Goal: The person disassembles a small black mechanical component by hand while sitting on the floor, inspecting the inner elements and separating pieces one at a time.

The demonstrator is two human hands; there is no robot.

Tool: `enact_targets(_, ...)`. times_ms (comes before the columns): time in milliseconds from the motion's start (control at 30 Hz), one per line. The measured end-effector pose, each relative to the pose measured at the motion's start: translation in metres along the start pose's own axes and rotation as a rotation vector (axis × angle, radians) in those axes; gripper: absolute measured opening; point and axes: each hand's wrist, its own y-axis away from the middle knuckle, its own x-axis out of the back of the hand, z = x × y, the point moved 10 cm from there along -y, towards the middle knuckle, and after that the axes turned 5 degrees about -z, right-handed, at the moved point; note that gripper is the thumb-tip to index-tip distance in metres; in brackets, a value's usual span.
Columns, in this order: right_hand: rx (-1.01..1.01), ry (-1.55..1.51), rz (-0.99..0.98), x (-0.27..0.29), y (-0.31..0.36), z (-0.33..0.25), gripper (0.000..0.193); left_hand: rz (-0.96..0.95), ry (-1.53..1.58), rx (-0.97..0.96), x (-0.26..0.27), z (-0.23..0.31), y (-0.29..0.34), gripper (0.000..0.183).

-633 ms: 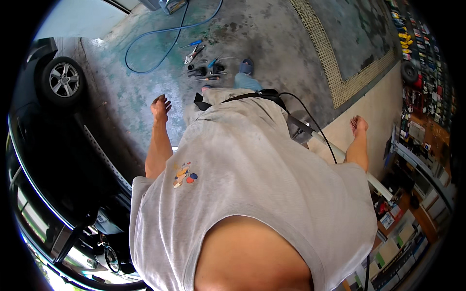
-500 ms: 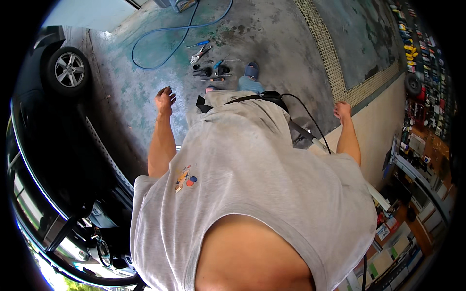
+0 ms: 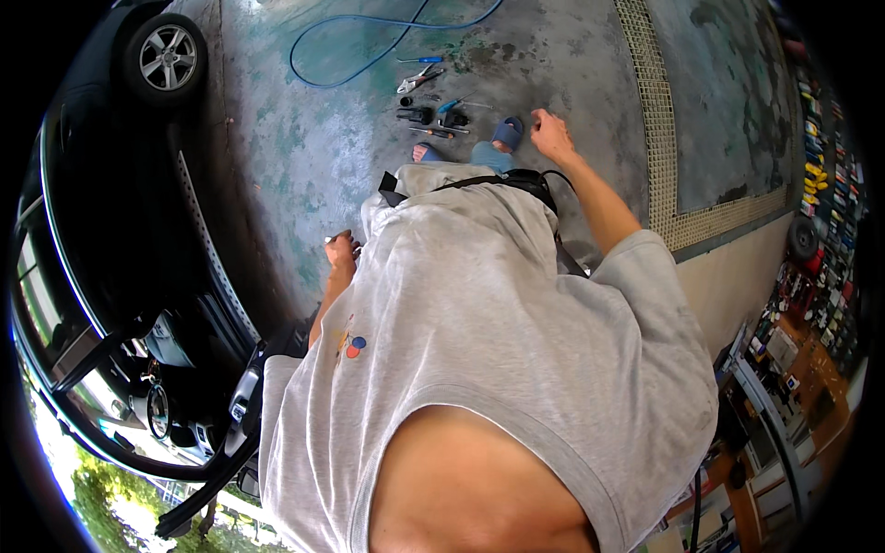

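My left hand [image 3: 342,249] hangs beside my hip on the car's side, its fingers loosely bent and apart. A small pale spot shows at its fingertips, too small to make out. My right hand [image 3: 551,136] is out in front, above the floor beside my right sandal [image 3: 508,131], fingers loosely spread with nothing visible in them. On the floor ahead of my feet lie a blue-handled screwdriver [image 3: 424,60], metal pliers [image 3: 417,81], a second blue screwdriver [image 3: 449,106], black tool pieces [image 3: 416,115] and a tool with a brownish handle [image 3: 437,133].
A black car [image 3: 120,230] stands along my left, its front door seemingly open. A blue hose [image 3: 346,84] loops across the floor ahead. A yellowish floor grating [image 3: 666,138] runs on the right, before a low wall [image 3: 728,263] and crowded shelves [image 3: 820,175].
My right hand has swung forward and inward, while my left hand has drawn back to my side. The floor tools sit further right and higher in view, and the car door shows more.
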Motion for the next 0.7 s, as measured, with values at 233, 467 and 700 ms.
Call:
enact_targets(233,-0.279,0.046,0.001,-0.020,0.028,0.054,0.050,0.183,-0.200,-0.072,0.010,-0.032,0.033,0.034)
enact_targets(467,-0.267,0.059,0.033,-0.023,0.013,0.036,0.049,0.220,-0.341,-0.069,-0.003,-0.001,0.006,0.045)
enact_targets(700,-0.188,0.262,0.090,-0.034,0.004,-0.015,0.057,0.262,-0.373,-0.165,0.012,0.063,0.004,0.047)
